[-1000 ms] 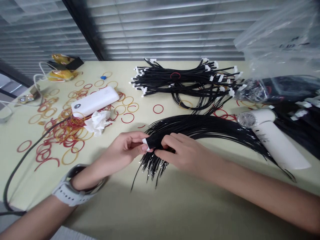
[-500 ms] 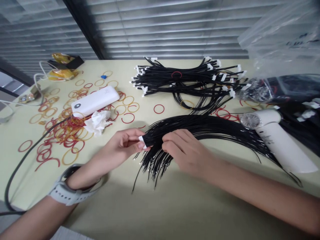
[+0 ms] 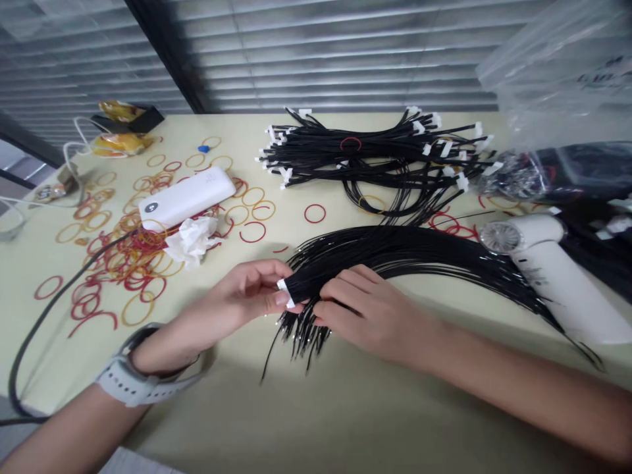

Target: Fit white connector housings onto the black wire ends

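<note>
Blinds (image 3: 320, 59) behind a pale table (image 3: 345, 415), and the left hand (image 3: 237, 296) pinches the white-tipped end of a black wire bundle (image 3: 395, 253)! Right hand (image 3: 370, 316) closes on those wires just beside it, strands arcing across the table toward a white fan (image 3: 557, 276).

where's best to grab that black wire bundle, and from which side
Grip the black wire bundle at its white-tipped end, coming from the near side as the left hand does: the wires pack tight there, while further along they fan out loose.
</note>
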A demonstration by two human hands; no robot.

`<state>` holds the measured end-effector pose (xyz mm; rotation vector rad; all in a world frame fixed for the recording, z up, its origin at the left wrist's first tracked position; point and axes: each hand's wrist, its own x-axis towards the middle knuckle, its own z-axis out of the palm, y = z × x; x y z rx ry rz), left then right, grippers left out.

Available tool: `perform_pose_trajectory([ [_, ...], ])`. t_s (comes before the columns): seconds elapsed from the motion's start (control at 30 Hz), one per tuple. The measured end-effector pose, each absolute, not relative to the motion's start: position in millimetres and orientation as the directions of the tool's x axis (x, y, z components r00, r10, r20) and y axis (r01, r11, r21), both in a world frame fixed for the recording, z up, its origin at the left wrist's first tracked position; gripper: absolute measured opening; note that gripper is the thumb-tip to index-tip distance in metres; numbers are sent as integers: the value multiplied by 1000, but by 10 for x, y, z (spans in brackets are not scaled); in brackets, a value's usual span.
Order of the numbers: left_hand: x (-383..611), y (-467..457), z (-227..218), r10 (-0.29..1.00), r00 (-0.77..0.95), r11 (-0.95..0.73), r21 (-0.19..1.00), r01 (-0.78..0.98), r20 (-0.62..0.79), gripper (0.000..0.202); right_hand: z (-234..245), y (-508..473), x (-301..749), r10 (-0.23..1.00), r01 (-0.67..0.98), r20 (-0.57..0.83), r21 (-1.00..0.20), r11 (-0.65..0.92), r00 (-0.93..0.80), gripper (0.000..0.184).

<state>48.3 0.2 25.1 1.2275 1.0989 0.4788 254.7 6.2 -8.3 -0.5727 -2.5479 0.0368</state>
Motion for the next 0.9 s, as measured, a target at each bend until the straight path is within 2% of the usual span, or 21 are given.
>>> perform_pose_trajectory([
  [0.1,503,-52,261,837,449,172,929,326,-313,7,24,86,2580,431,400,622,-199,894,-653,9],
  [0.17,504,-122,263,895,415,-45,890,454,-166,9,104,121,2605,472,414,654,-256,874,-591,10],
  [0.27,483,-231,273,863,489,-439,670,598,128,20,192,172,2632,507,401,563,-310,862,-653,25],
  [0.37,449,-295,290,735,620,-662,485,571,273,27,212,176,2646,487,367,458,-329,870,-744,24],
  [0.47,422,-314,310,690,664,-711,447,544,289,26,188,145,2658,452,343,508,-297,891,-733,14],
  [0.67,413,-283,343,715,676,-673,436,598,177,25,103,98,2695,218,241,678,-61,969,-702,7],
  [0.77,430,-256,329,707,690,-660,496,564,156,23,63,84,2694,217,248,696,-58,967,-684,9],
  [0.9,445,-253,312,793,599,-539,583,607,109,19,45,90,2678,227,238,686,-81,968,-691,12],
])
